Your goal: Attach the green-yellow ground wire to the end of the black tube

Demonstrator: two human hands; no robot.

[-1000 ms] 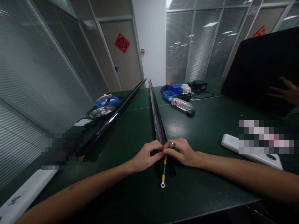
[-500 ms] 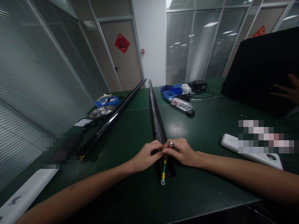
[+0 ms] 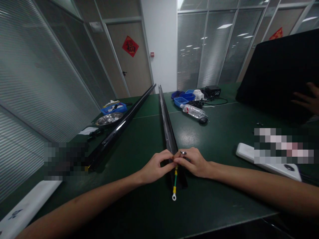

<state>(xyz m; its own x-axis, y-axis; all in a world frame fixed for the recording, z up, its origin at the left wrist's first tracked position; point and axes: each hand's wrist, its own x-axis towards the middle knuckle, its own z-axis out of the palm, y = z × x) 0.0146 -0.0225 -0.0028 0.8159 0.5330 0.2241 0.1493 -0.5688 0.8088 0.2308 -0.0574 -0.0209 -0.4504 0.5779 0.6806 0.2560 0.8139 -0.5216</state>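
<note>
A long black metal rail (image 3: 171,135) lies lengthwise on the table, its near end under my hands. My left hand (image 3: 157,167) is closed, with thumb and forefinger pinched together over the rail. My right hand (image 3: 193,161), wearing a ring (image 3: 183,153), is pinched closed from the other side. Their fingertips meet at the upper end of a short ground wire (image 3: 175,180). The wire is green with yellow sleeves, and its ring terminal (image 3: 174,197) points towards me. The fingers hide the wire's far end and any small part there.
Left of my hands lies a second black rail (image 3: 113,136), near a metal bowl (image 3: 102,122) and a blue tray (image 3: 106,111). Blue bins (image 3: 181,102), a plastic bottle (image 3: 195,111) and a white device (image 3: 269,161) are right. Another person's hand (image 3: 307,98) shows by a black panel (image 3: 276,73).
The wire's ring terminal has shifted slightly towards me. My right fingers have turned a little; both hands stay at the same spot. The other person's hand has moved slightly.
</note>
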